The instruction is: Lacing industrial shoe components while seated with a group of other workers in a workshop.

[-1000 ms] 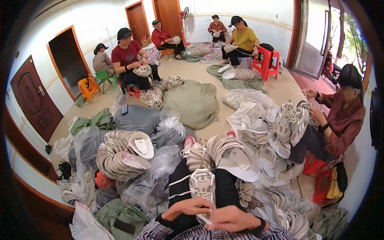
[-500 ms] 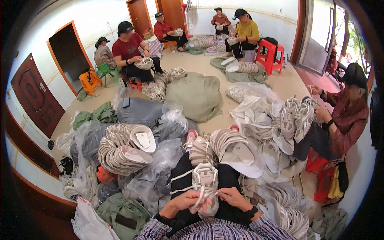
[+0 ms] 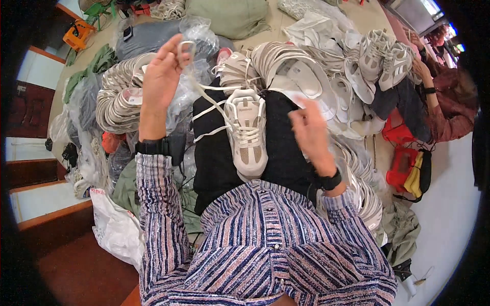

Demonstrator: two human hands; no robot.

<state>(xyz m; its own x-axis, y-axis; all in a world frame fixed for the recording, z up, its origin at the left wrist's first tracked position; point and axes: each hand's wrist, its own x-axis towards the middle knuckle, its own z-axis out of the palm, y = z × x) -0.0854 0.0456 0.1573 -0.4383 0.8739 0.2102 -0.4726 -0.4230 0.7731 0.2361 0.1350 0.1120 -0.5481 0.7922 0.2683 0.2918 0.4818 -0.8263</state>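
**Left hand (image 3: 162, 76) lifted off with the lace (image 3: 200, 91), right hand (image 3: 310, 133) swung clear of the shoe (image 3: 247, 135)**

Half a second back we had both hands close together over the shoe's toe end. Now they are well apart: the left raised beyond and to the left of the shoe, the right out on its right side. Our view has also tipped down, showing more of the striped shirt (image 3: 275, 239) on the near side of the shoe.

Left: thumb and fingers pinched on the lace, which loops at the fingertips and slants down to the shoe's upper left edge. Right: blurred, fingers partly curled, apart from the shoe; we cannot tell whether it holds anything.

Shoe: beige and white, resting on black trousers (image 3: 280, 122), toe toward the wearer, laces crossed over its front. Just left of it, more lace strays over the trouser leg.

Around the shoe, we note: directly beyond, a curved stack of uppers (image 3: 266, 57); farther left, past clear plastic (image 3: 178, 104), a second stack (image 3: 115, 109); far right, a co-worker's hand (image 3: 421, 70) beside a pair of laced shoes (image 3: 383, 61).
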